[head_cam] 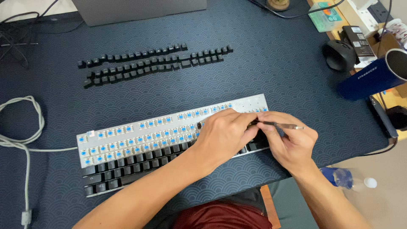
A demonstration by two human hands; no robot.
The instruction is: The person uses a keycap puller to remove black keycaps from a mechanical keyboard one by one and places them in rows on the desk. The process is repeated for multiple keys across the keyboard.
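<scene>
A mechanical keyboard (127,140) lies across the blue patterned desk mat (263,59). Its upper rows show bare blue switches on a silver plate; its lower rows still carry black keycaps. My left hand (222,135) rests over the keyboard's right part, fingers curled near the tool's tip. My right hand (292,144) grips a thin metal keycap puller (282,125), which points left toward a black keycap at the left fingertips. Removed black keycaps (148,61) lie in three rows on the mat beyond the keyboard.
A white cable (25,135) loops at the left edge. A black mouse (339,54), a dark blue tumbler (373,78) and small boxes crowd the right. A grey laptop base (135,10) sits at the back. A plastic bottle (347,178) lies below the desk edge.
</scene>
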